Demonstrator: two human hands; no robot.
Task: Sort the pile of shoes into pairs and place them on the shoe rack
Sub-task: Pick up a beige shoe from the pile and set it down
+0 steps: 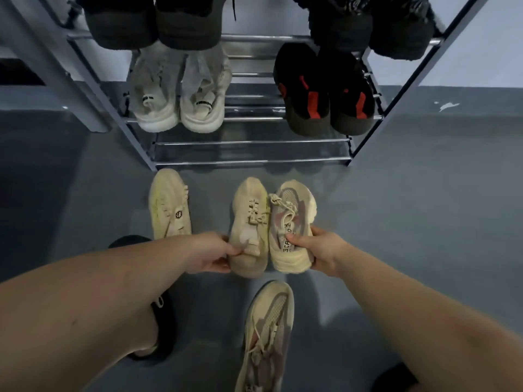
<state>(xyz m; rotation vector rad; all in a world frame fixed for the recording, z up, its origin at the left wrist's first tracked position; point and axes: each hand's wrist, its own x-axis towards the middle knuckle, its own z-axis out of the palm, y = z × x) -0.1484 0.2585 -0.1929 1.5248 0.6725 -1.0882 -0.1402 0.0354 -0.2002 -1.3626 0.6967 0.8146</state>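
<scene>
My left hand [210, 254] grips the heel of a plain cream knit shoe [250, 222]. Beside it, my right hand [317, 251] holds the heel of a cream shoe with pink-grey panels [291, 216]. The two shoes touch side by side, toes toward the shoe rack [252, 142]. A second cream knit shoe [169, 205] lies on the floor to the left. Another pink-grey panelled shoe [267, 335] lies near me at the bottom centre.
On the rack's shelf stand a white pair [178, 103] at left and a black-and-red pair [325, 91] at right. Dark pairs [152, 21] fill the shelf above. The lowest bars [252, 159] carry nothing. My own dark slippers [164, 321] are on the grey floor.
</scene>
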